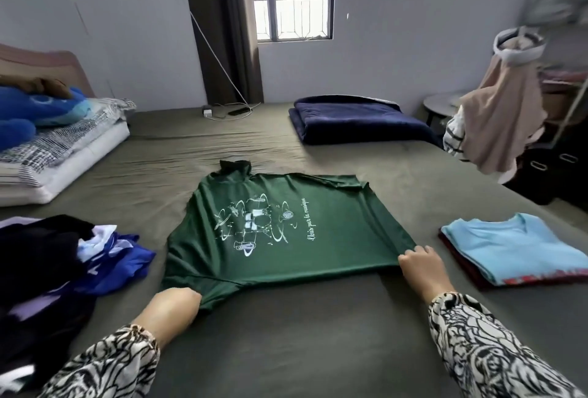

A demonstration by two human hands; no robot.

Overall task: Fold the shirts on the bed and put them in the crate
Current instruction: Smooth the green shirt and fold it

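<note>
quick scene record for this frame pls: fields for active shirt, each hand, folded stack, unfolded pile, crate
active shirt: green shirt, spread flat on the bed, print up
left hand: left hand grips the shirt's near left corner
right hand: right hand pinches the shirt's near right edge
folded stack: light blue shirt on top, right of the green shirt
unfolded pile: heap of dark and blue clothes, left
crate: not in view

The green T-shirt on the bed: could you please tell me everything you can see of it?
The green T-shirt lies spread flat, print up, on the olive bed sheet. It looks like thin, smooth knit, with a white drum-kit graphic and cursive lettering. The left hand and the right hand each grip its near edge.
</note>
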